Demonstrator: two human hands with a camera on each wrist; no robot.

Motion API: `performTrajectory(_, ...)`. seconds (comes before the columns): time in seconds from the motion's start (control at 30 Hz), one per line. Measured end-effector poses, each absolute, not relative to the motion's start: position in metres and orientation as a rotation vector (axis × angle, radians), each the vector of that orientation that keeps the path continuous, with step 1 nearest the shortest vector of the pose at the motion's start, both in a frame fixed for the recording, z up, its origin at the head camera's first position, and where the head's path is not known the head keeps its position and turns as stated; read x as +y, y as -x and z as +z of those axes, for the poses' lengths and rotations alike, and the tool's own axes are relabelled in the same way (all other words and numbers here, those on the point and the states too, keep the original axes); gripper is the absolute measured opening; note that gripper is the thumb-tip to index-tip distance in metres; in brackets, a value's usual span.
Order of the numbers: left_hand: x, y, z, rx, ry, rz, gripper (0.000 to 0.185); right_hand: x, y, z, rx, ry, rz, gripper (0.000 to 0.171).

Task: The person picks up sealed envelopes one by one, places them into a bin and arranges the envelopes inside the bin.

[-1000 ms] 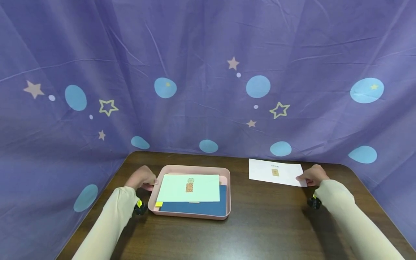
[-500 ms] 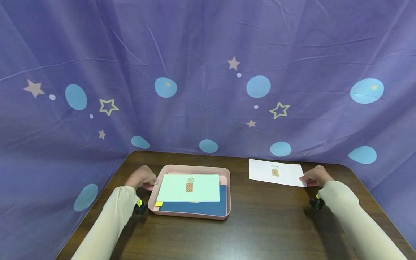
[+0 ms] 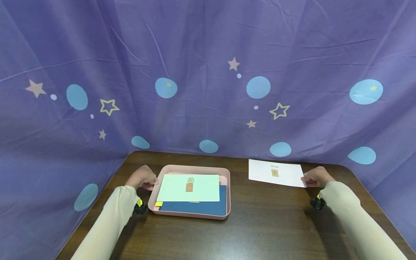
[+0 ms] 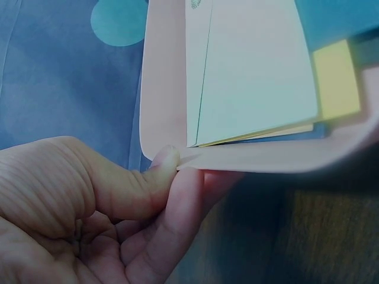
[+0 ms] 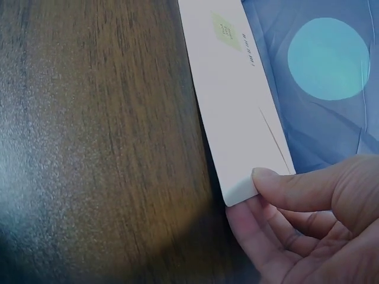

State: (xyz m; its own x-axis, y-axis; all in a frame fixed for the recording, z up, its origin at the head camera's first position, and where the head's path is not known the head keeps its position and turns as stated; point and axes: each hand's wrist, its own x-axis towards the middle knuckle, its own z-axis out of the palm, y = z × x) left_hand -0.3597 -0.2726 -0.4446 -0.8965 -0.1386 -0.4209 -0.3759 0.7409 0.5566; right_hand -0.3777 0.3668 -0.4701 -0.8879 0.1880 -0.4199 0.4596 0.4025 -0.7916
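My left hand (image 3: 143,177) pinches the left wall of a shallow pink tray (image 3: 189,216) between thumb and fingers, as the left wrist view shows up close. Inside the tray a pale green envelope (image 3: 204,187) lies on top of a dark blue sheet (image 3: 208,208), with a yellow piece (image 3: 159,204) peeking out at the front left corner. Over on the right, my right hand (image 3: 316,177) holds the right end of a white envelope (image 3: 261,171) with a small tan print, thumb on top and fingers beneath. What lies under the green envelope is mostly hidden.
Everything stands on a dark brown wooden table (image 3: 260,224) with rounded far corners. A purple curtain (image 3: 201,119) with stars and blue spots hangs right behind and along both sides of it. Bare wood separates the tray from the white envelope.
My right hand has shifted slightly to the right along the white envelope's end, the envelope staying almost where it was. The left hand and tray have not visibly moved.
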Motion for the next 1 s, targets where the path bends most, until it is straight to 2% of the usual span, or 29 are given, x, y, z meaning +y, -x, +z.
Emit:
performTrajectory(0.5,-0.272,0.360,-0.444,2.584,0.399,0.944,0.015,0.376,0.374,-0.469,2.253,-0.498,-1.611,0.004)
performTrajectory(1.0,-0.273,0.361,-0.444,2.582,0.411,0.932,0.011,0.377,0.374,-0.471,2.166,-0.424,-1.616,0.006)
